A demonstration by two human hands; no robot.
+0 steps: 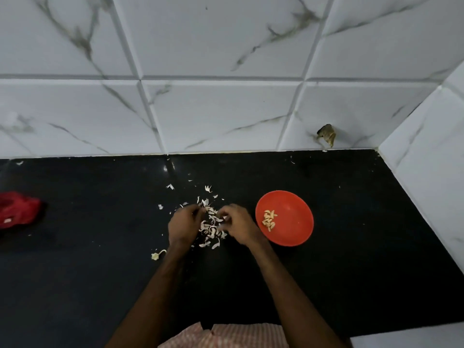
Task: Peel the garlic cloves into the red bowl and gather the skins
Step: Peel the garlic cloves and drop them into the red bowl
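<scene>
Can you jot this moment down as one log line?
left hand at skins | right hand at skins | bowl: peeled cloves inside

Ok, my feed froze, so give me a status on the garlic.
Left hand and right hand at skin pile, fingers curled, grip unclear. Peeled cloves in red bowl, beside pile. Stray skins scattered beyond pile.

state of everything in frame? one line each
bowl: upright, right of the hands.
cloves: peeled, clustered in the bowl.
skins: loose pile between the hands, strays beyond.
left hand: at the pile, fingers curled, grip unclear.
right hand: at the pile, fingers curled, grip unclear.
red plastic: crumpled, far left.
</scene>
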